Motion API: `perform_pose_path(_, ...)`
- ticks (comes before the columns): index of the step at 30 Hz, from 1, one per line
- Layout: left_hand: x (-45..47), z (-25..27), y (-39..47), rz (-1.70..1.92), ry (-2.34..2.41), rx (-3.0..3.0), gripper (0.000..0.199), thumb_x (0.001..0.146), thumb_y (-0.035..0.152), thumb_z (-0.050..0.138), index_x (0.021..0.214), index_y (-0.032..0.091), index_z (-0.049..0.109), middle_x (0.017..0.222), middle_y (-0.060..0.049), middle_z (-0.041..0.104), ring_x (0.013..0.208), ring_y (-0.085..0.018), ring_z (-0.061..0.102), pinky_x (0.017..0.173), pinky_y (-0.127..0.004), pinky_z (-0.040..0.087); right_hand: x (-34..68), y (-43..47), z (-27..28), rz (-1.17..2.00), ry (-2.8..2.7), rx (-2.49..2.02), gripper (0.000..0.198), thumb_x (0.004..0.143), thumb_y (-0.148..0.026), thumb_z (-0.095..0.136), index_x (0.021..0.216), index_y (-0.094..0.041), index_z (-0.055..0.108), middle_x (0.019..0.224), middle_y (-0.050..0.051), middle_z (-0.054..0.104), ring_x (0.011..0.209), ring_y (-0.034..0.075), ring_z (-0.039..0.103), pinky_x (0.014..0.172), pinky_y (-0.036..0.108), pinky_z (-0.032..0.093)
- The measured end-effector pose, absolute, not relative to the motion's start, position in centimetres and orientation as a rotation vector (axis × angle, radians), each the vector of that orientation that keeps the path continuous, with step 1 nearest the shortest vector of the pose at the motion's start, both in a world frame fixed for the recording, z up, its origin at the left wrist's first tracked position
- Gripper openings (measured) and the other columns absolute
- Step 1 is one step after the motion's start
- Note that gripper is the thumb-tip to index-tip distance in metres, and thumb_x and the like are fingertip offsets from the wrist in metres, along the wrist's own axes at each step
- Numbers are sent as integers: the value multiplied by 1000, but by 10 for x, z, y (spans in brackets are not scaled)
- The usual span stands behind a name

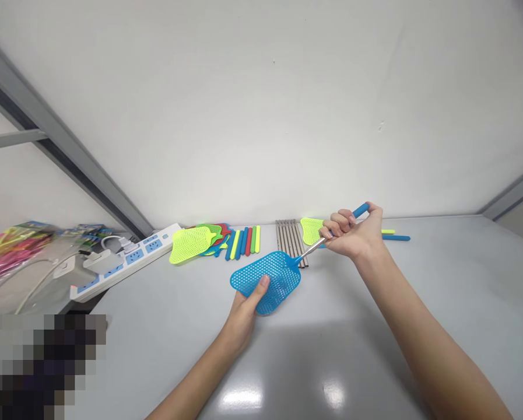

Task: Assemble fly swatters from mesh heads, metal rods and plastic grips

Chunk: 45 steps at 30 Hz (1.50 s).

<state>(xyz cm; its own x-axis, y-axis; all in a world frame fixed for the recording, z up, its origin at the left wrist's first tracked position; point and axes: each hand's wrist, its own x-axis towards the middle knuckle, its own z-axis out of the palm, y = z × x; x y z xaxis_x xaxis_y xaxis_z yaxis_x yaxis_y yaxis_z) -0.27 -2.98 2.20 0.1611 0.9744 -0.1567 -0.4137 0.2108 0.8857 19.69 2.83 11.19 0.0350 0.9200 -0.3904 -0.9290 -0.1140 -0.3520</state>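
A blue fly swatter (283, 286) with a perforated head, a metal rod and a blue grip is held tilted above the table. My left hand (246, 312) pinches the head, thumb on top and fingers hidden beneath. My right hand (353, 233) is closed around the blue grip at the upper end. Behind the swatter head lie several metal rods (290, 236) side by side. Left of them is a row of coloured handles (244, 242) in blue, yellow, red and green. Partly behind my right hand lies a yellow-green swatter head (310, 231).
A pile of loose swatter heads (191, 244) in yellow-green, red and blue lies further left. Beside it runs a white power strip (134, 259) with plugs and cables. Plastic bags (20, 245) with colourful contents are at far left. A wall (265, 116) borders the table's back edge.
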Motion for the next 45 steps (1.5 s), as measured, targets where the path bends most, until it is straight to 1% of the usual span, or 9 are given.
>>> perform_pose_path(4,-2,25,-30,1145,888,812,36,74,33,54,106,17,50,108,-7,57,95,-21,54,80,-30,44,197,28,113,1561,39,-606,41,63,-55,31,50,-20,14,42,-7,10,38,9,8,33,25,15)
perform_pose_path(7,-2,28,-31,1111,900,836,33,74,35,53,102,17,50,101,-8,59,83,-21,59,69,-30,47,197,28,113,1565,48,-591,41,63,-55,31,50,-20,14,42,-7,10,38,9,8,33,25,15)
perform_pose_path(10,-3,28,-31,1068,917,881,31,75,38,50,98,16,49,91,-8,61,71,-20,61,60,-29,48,197,28,114,1561,53,-579,41,64,-55,30,50,-20,14,42,-7,11,38,9,9,33,25,15)
perform_pose_path(13,-4,27,-32,1055,918,906,31,76,39,48,98,17,49,89,-7,61,66,-20,61,57,-29,47,197,28,114,1552,54,-575,41,65,-55,29,49,-21,15,42,-7,12,37,9,10,33,25,16)
perform_pose_path(18,-2,25,-32,1054,914,882,31,74,38,51,98,17,50,87,-6,62,65,-19,61,56,-29,48,198,28,114,1552,55,-574,40,66,-55,29,49,-21,17,41,-7,13,37,9,12,33,24,17)
perform_pose_path(23,2,29,-33,1048,909,774,36,70,37,56,101,18,52,95,-6,62,76,-20,60,65,-33,49,199,31,111,1550,27,-607,41,67,-56,29,50,-20,19,42,-7,17,36,9,14,33,24,20)
perform_pose_path(29,5,31,-34,1052,888,749,36,71,35,56,102,18,51,99,-7,60,78,-19,60,65,-29,49,200,33,108,1550,-34,-624,41,69,-58,26,52,-21,21,43,-7,19,35,9,18,33,24,23)
perform_pose_path(39,5,30,-32,1067,861,780,36,74,34,54,105,17,53,96,-7,62,81,-18,59,69,-28,46,199,32,109,1525,-55,-614,40,69,-58,28,54,-21,24,45,-7,22,36,9,20,35,24,25)
perform_pose_path(45,3,29,-31,1028,867,826,31,74,33,54,97,13,58,88,-8,64,73,-18,59,64,-27,45,199,31,111,1511,-82,-609,41,69,-59,27,55,-21,25,45,-7,21,37,9,21,35,24,25)
